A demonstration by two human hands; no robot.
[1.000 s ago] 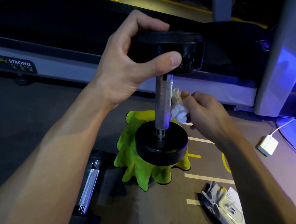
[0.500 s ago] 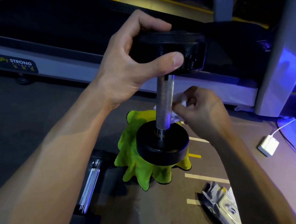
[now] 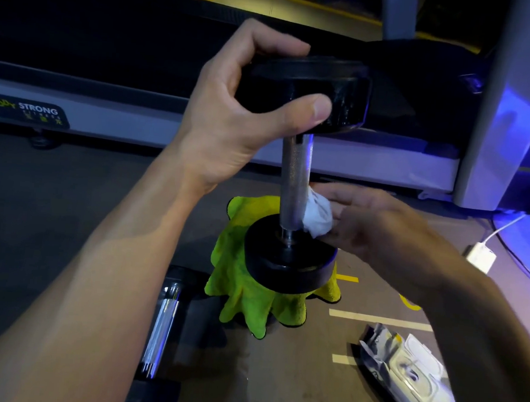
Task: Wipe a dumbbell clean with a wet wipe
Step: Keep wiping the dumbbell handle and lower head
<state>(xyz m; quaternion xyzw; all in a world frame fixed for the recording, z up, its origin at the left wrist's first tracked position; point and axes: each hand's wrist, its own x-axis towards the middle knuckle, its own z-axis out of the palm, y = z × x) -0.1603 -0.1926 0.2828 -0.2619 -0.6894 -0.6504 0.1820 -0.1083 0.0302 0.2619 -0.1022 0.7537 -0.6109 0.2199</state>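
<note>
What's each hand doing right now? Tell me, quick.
Left hand: gripping the top weight of the upright dumbbell.
Right hand: holding a wet wipe against the lower part of the dumbbell's handle.

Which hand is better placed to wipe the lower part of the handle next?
The right hand: it holds the wipe against the handle. The left hand grips the dumbbell's top weight.

Second dumbbell (image 3: pixel 162 335) (lower end) and wipes packet (image 3: pixel 408 377) run off the bottom edge.
</note>
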